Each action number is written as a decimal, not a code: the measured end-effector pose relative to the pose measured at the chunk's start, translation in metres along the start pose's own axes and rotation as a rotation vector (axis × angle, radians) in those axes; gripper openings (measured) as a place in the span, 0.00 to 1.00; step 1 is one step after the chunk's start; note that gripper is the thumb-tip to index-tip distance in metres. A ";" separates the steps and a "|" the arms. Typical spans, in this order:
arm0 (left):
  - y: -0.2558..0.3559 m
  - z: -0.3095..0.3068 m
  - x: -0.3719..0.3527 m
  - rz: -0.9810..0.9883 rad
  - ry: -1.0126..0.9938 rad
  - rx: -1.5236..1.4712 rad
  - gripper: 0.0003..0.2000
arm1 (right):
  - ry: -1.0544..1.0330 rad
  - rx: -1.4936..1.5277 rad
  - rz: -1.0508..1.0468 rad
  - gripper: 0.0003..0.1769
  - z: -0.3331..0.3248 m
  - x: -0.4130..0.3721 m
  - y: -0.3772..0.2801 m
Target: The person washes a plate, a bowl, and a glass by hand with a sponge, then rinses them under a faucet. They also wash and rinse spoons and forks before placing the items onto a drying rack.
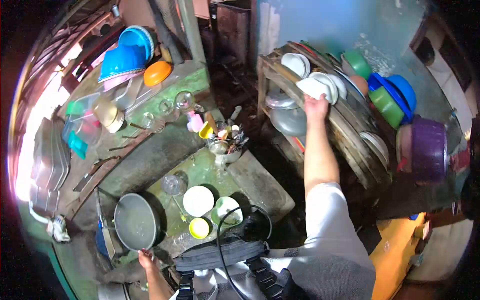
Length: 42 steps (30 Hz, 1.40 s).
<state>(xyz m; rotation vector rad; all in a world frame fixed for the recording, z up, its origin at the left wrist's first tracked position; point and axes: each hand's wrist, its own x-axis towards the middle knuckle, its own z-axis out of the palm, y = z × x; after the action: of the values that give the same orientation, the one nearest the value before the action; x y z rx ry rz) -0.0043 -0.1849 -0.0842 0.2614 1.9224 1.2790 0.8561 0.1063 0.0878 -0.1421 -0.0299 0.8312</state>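
My right hand (pixel 316 106) reaches out to the slatted wooden rack (pixel 345 130) and is closed on a white plate (pixel 313 88). Other white dishes (pixel 296 65) stand beside it on the rack. Low on the left, my left hand (pixel 146 260) is at the near rim of a round grey basin (pixel 135 220), its fingers curled at the edge and partly hidden. On the wet ledge right of the basin are a white bowl (pixel 198 201), a yellow cup (pixel 199 228), a green-and-white bowl (pixel 229 210) and a clear glass (pixel 172 184).
A utensil holder (pixel 227 150) stands behind the ledge. Blue basins (pixel 122 62), an orange bowl (pixel 157 73) and clear containers (pixel 52 155) sit on the left counter. Pot lids (pixel 287 120) lie under the rack's top; a purple tub (pixel 422 152) stands at right. A black cable (pixel 220 245) loops before my chest.
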 end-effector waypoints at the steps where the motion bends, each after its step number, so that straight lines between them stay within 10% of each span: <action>1: 0.000 -0.008 -0.004 0.016 0.014 0.022 0.17 | 0.018 0.002 -0.039 0.26 -0.003 0.015 0.001; 11: -0.065 -0.075 -0.011 -0.086 -0.048 -0.140 0.18 | 0.055 -0.159 0.039 0.33 0.009 0.071 -0.043; 14: -0.051 -0.023 -0.037 -0.109 0.239 -0.119 0.17 | -0.053 -0.330 0.248 0.28 -0.028 0.099 -0.075; 20: -0.003 0.102 -0.043 0.249 -0.167 0.124 0.16 | -0.186 -0.680 0.400 0.18 -0.028 -0.084 -0.053; 22: -0.005 0.154 -0.033 0.344 -0.286 0.347 0.16 | -0.024 -0.106 0.875 0.14 -0.085 -0.113 -0.062; 24: -0.014 0.205 -0.014 0.438 -0.410 0.560 0.15 | -0.283 -0.313 1.064 0.15 -0.086 -0.182 -0.052; 26: -0.046 0.250 0.017 0.417 -0.439 0.762 0.26 | 0.040 -1.377 0.582 0.10 -0.070 -0.261 -0.046; 30: -0.089 0.285 0.036 0.722 -0.291 1.223 0.28 | 0.206 -1.685 0.607 0.15 -0.102 -0.317 -0.097; 35: -0.088 0.290 0.060 0.256 -0.360 1.085 0.30 | 0.444 -1.708 0.520 0.16 -0.131 -0.380 -0.163; 42: -0.019 0.285 0.038 0.304 -0.780 1.100 0.20 | 0.511 -1.371 0.681 0.06 -0.108 -0.429 -0.097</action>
<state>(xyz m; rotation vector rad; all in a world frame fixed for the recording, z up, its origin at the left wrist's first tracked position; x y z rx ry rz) 0.1772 0.0225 -0.1688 1.4042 1.6853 0.0557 0.6470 -0.2877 0.0070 -1.7257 -0.0680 1.3050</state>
